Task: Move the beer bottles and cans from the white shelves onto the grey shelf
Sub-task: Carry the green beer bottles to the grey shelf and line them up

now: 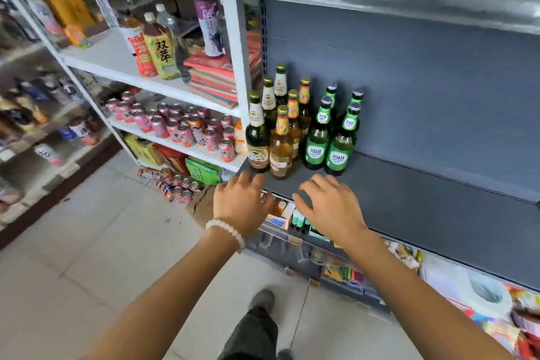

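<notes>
Shelving fills most of the frame: the grey shelf (pixel 409 202) takes up the centre and right, and the white shelves (pixel 122 63) stand at the left. On the grey shelf, at its left end near the frame centre, a cluster of beer bottles (pixel 295 128) is already set upright, packed close together: dark ones with white neck labels at the left, amber ones in the middle, green ones at the right. The rest of the grey shelf, to the right, is seen bare. On the white shelves, a crowd of pink cans (pixel 181 126) is still held on the middle-left tier. More cans (pixel 175 184) are seen low down on the floor, beside a green box (pixel 203 171). Tea bottles (pixel 157 47) and stacked books (pixel 216 76) are kept on the tier above; whether any of those count as beer cannot be told.

Both hands are seen just in front of the bottles at the shelf's front edge. The left hand (pixel 242 202), with a white bead bracelet (pixel 226 232) at the wrist, is spread with fingers relaxed and nothing held. The right hand (pixel 330 204) is likewise spread and empty, just beside the left, apart from it.

The bottle part of the job is judged largely done. The cans are judged still to be carried over, so a good share of the work is left.
</notes>
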